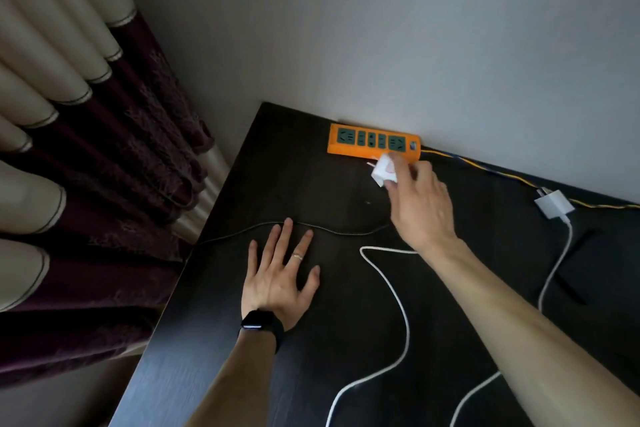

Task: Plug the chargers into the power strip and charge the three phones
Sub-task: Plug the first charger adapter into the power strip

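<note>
The power strip lies tight against the wall, so it is reachable only from above and the front. Open table stretches before its left end. The right hand, holding a white charger, crowds its right end. A dark cable and a white cable cross the nearer table, where the left hand lies flat.

From my station I see the left hand and the right hand, both bare, on forearms uncovered down to the edge of view. A black watch sits at the left wrist, with a dark, rounded rectangular face showing a faint glint, on a wide black band. Beyond the watch, towards the fingertips, a thin pale ring circles one finger.
</note>
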`<control>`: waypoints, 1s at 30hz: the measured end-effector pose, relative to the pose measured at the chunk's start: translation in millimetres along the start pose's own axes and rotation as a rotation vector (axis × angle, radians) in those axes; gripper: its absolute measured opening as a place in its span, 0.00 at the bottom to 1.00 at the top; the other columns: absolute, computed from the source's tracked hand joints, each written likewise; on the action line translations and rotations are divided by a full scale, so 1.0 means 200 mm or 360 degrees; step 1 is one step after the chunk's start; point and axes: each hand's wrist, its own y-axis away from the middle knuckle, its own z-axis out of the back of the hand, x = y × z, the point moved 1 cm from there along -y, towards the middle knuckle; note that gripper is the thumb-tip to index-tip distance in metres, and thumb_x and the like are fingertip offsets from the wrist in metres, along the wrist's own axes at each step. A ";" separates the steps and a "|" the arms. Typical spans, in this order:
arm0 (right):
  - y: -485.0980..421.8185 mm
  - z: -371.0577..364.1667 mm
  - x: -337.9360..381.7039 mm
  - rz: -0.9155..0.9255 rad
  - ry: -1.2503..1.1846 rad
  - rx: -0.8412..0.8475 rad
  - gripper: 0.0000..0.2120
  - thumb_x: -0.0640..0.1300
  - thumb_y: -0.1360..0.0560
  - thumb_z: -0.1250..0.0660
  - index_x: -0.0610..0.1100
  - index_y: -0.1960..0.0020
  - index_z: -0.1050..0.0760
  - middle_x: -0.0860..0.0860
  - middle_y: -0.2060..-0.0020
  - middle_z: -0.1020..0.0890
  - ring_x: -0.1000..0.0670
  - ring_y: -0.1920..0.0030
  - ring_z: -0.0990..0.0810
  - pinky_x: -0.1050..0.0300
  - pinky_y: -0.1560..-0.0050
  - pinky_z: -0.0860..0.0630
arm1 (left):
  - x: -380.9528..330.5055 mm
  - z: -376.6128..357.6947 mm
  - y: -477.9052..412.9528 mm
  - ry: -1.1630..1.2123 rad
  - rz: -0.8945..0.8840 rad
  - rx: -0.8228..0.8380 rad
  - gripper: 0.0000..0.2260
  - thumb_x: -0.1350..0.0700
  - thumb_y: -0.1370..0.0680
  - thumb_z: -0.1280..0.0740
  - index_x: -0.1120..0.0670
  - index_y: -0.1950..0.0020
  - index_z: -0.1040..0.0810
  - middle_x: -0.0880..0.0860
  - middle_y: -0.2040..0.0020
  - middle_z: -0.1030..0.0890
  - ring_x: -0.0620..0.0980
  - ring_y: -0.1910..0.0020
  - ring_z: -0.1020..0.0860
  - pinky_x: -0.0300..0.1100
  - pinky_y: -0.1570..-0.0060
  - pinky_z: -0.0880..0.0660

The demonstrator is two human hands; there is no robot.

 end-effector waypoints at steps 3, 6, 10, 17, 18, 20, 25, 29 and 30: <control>0.12 0.06 -0.18 -0.0317 -0.0002 0.0131 0.24 0.49 0.18 0.41 0.45 0.25 0.41 0.39 0.44 0.27 0.42 0.54 0.21 0.46 0.57 0.22 | 0.00 0.01 0.01 0.0004 0.0004 0.0016 0.29 0.35 0.20 0.51 0.37 0.21 0.55 0.44 0.20 0.61 0.45 0.21 0.62 0.55 0.23 0.61; 0.22 0.03 -0.31 -0.0500 0.0172 0.0436 0.25 0.51 0.17 0.45 0.46 0.23 0.45 0.40 0.39 0.28 0.41 0.45 0.22 0.46 0.51 0.23 | -0.01 0.00 0.01 0.0007 0.0018 0.0052 0.29 0.35 0.20 0.52 0.37 0.21 0.57 0.44 0.20 0.63 0.45 0.21 0.63 0.55 0.23 0.62; 0.31 -0.02 -0.39 -0.0645 0.0252 0.0538 0.25 0.53 0.17 0.48 0.47 0.22 0.46 0.40 0.35 0.29 0.40 0.38 0.27 0.44 0.45 0.27 | -0.03 0.01 0.00 0.0007 0.0017 0.0041 0.29 0.35 0.21 0.53 0.37 0.21 0.57 0.44 0.20 0.63 0.45 0.21 0.63 0.55 0.23 0.61; 0.22 0.03 -0.23 -0.0686 0.0129 0.0278 0.30 0.53 0.20 0.40 0.46 0.22 0.42 0.42 0.26 0.37 0.39 0.26 0.39 0.39 0.31 0.34 | -0.03 0.02 0.00 0.0010 0.0013 0.0039 0.29 0.34 0.22 0.55 0.37 0.21 0.56 0.44 0.20 0.63 0.45 0.21 0.63 0.55 0.23 0.61; 0.19 0.03 -0.18 -0.0516 0.0128 0.0211 0.29 0.53 0.21 0.39 0.46 0.23 0.39 0.42 0.26 0.35 0.40 0.26 0.38 0.40 0.32 0.32 | -0.03 0.02 0.00 0.0011 0.0011 0.0033 0.29 0.34 0.22 0.54 0.37 0.21 0.56 0.44 0.20 0.62 0.45 0.21 0.63 0.55 0.23 0.61; 0.11 0.02 -0.08 -0.0341 0.0038 0.0200 0.28 0.55 0.21 0.37 0.45 0.25 0.36 0.44 0.28 0.31 0.42 0.28 0.34 0.43 0.34 0.29 | -0.03 0.01 -0.01 -0.0018 -0.0009 0.0045 0.29 0.35 0.21 0.54 0.37 0.21 0.57 0.44 0.20 0.64 0.46 0.21 0.64 0.56 0.23 0.61; -0.10 -0.12 0.01 -0.0698 -0.0205 0.0519 0.32 0.62 0.23 0.36 0.44 0.27 0.36 0.42 0.31 0.30 0.40 0.32 0.31 0.43 0.40 0.26 | -0.04 0.01 0.00 -0.0035 -0.0004 0.0024 0.29 0.35 0.21 0.53 0.38 0.21 0.55 0.48 0.19 0.57 0.48 0.20 0.59 0.57 0.23 0.60; -0.12 -0.19 0.00 -0.0628 -0.0182 0.0486 0.21 0.56 0.21 0.36 0.44 0.34 0.31 0.41 0.37 0.28 0.40 0.37 0.28 0.48 0.49 0.26 | -0.02 0.00 0.00 -0.0037 0.0015 0.0000 0.29 0.36 0.21 0.51 0.38 0.21 0.51 0.51 0.20 0.49 0.49 0.20 0.54 0.57 0.23 0.57; -0.12 -0.19 0.00 -0.0598 -0.0237 0.0460 0.19 0.55 0.20 0.36 0.44 0.35 0.31 0.42 0.38 0.27 0.40 0.39 0.26 0.48 0.51 0.27 | -0.02 0.00 0.00 -0.0034 0.0016 -0.0006 0.29 0.36 0.21 0.50 0.38 0.21 0.51 0.50 0.19 0.48 0.49 0.20 0.54 0.57 0.23 0.57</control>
